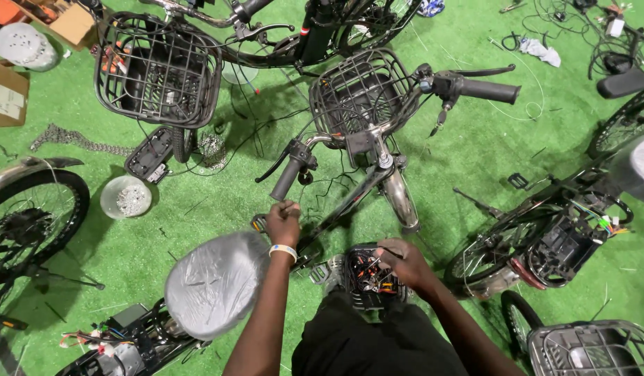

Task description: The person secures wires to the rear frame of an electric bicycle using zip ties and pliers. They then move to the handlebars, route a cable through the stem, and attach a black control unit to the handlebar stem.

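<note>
My left hand (283, 221) is fisted on the frame (350, 198). My right hand (398, 259) pinches wires (369, 273) in the open box (367, 285), so the wiring looks unfinished.

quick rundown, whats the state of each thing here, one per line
left hand: fist closed on a small part by the bike frame
right hand: fingers in the wiring box
wiring box: open, wires exposed
saddle: wrapped in plastic
front basket: empty
white tub: uncovered, holding small parts
</note>
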